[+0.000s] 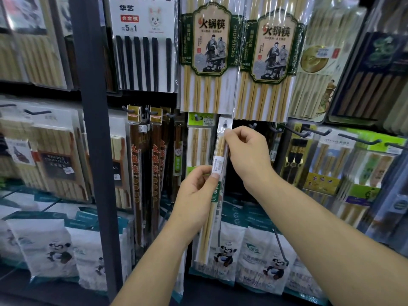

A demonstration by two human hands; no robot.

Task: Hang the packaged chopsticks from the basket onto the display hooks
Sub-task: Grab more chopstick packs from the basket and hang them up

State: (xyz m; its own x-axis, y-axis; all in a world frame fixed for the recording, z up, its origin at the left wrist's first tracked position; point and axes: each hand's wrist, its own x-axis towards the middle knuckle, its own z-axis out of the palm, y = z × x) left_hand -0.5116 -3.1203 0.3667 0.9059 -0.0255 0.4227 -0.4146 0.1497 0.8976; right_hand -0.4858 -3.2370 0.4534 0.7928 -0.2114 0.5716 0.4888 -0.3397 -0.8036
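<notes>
A long clear packet of pale bamboo chopsticks hangs upright in front of the display. Its top hole sits over the tip of a dark display hook. My right hand pinches the packet near its top, just below the hook. Lower down, my left hand pinches the packet at its white price label. A bare hook sticks out just right of the packet. The basket is out of view.
Packed chopsticks fill the hooks all round: large bamboo packs above, dark long pairs to the left, mixed sets to the right. A dark upright post stands left. White panda bags line the shelf below.
</notes>
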